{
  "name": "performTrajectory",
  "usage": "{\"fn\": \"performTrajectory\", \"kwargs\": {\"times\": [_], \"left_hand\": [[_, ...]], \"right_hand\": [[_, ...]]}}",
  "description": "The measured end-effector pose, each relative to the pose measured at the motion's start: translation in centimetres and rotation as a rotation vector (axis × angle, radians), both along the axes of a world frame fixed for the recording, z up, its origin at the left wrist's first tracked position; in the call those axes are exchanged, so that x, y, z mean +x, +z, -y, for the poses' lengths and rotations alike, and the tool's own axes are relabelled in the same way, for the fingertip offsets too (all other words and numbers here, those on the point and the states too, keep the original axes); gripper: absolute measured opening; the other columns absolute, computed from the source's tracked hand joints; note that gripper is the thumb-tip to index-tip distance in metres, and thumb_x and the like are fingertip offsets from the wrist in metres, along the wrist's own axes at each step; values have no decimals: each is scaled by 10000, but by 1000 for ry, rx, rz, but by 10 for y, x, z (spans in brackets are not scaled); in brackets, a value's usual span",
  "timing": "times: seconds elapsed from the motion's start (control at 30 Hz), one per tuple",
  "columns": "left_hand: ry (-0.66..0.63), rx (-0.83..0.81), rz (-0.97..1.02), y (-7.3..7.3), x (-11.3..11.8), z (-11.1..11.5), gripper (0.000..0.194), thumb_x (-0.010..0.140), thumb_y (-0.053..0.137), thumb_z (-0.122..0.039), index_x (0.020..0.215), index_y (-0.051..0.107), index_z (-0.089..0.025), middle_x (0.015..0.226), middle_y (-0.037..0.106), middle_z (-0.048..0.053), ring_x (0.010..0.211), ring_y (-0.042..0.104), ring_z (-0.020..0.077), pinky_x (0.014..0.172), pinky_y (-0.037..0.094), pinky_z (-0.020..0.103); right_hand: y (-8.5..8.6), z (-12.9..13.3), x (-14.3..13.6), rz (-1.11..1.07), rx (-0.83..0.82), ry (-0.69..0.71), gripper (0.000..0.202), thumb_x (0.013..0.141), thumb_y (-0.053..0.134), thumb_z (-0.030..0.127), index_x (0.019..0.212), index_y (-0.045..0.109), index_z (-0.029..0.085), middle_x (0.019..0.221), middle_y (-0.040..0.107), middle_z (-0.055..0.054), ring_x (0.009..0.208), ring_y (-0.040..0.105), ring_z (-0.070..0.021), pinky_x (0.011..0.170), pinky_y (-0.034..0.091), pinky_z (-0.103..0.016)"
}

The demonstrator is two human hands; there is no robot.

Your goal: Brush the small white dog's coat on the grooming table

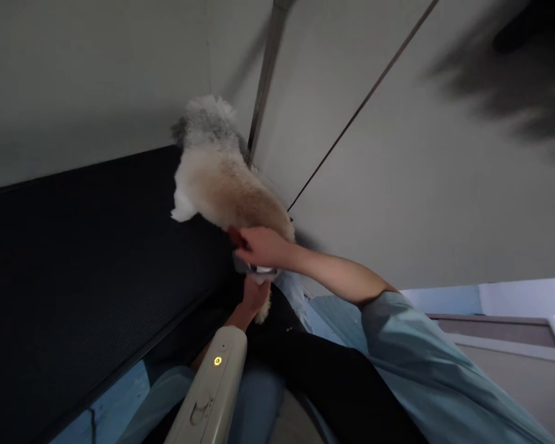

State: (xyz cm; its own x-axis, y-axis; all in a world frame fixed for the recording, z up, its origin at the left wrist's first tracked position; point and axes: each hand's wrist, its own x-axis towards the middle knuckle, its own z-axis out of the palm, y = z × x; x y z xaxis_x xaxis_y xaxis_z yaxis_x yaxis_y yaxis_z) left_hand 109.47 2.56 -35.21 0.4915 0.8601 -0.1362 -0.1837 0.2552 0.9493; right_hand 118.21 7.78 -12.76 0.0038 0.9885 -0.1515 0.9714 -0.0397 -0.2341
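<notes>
Toward eleven o'clock from the hands in the head view, a woolly white-and-tan dog (240,194) is on ribbed black matting (124,308). Right hand (264,246) reaches from four, curled, on what I cannot tell; left hand (256,295) clasps cream fur.

The dog (235,191) is white, tan and grey, the tabletop (97,246) ribbed black, the sleeve (420,345) dusty blue.

A: Illumination?
B: I read dim light; soft shadows mark the grey wall (83,80); the black mat (97,259) loses detail. The yellow indicator (217,361) glows.
A: Sharpness?
B: I observe slight blur on the right hand (264,246), heavy blur on the dark upper-right shape (531,68).
</notes>
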Motion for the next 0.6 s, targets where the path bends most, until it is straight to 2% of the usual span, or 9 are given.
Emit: {"fn": "performTrajectory", "kwargs": {"times": [0.1,0.13,0.23,0.27,0.4,0.43,0.53,0.57,0.6], "left_hand": [[92,202,-74,-5,4,5,274,706,705,-231,974,676,-184,1104,731,163,1234,621,353,1041,511,506],[91,236,-101,-7,5,6,280,702,703,-244,975,681,-191,1097,731,163,1227,625,359,1040,511,510],[38,264,-148,-10,8,7,214,693,701,-286,887,693,-197,993,745,163,1183,646,381,1019,520,509],[37,267,-144,-11,8,7,233,697,694,-296,904,700,-191,1009,747,166,1189,643,381,1032,511,510],[70,276,-71,-13,11,7,385,718,670,-272,1090,697,-178,1193,719,171,1282,586,367,1108,442,531],[51,267,-54,-11,11,7,379,718,676,-261,1088,697,-180,1168,724,167,1277,588,368,1092,454,527],[40,180,-1,-2,13,7,392,725,704,-245,1107,671,-167,1110,732,158,1226,614,361,1032,498,484],[65,144,29,2,14,8,433,737,705,-244,1158,646,-161,1149,721,158,1220,617,350,1038,494,472],[88,118,67,6,15,8,481,753,702,-244,1218,613,-159,1209,702,156,1223,615,334,1059,481,465]], "right_hand": [[13,-5,-7,132,166,-121,270,1005,467,342,1113,613,142,1120,701,-101,974,623,-209,785,427,-317],[16,-6,-9,162,182,-110,287,1008,452,344,1141,609,144,1151,697,-106,1001,626,-218,795,433,-323],[21,-9,-15,194,-41,83,243,964,515,347,1076,645,174,1063,725,-80,934,654,-227,730,445,-323],[23,-10,-16,210,-61,96,235,960,520,341,1071,649,178,1040,730,-78,917,661,-229,719,449,-325],[29,-13,-16,319,273,-130,298,1017,421,309,1217,595,172,1167,708,-119,1003,663,-245,777,478,-348],[29,-13,-16,317,248,-97,288,1011,441,323,1203,603,181,1157,712,-117,994,665,-247,767,481,-348],[27,-9,-16,253,-54,70,216,951,544,341,1059,653,189,1030,741,-96,897,671,-236,703,466,-329],[25,-7,-15,236,-70,48,220,946,548,338,1052,652,176,1029,742,-100,901,668,-231,710,463,-325],[24,-5,-14,228,-8,-17,242,957,528,333,1082,643,160,1065,737,-110,935,662,-228,738,463,-324]]}}
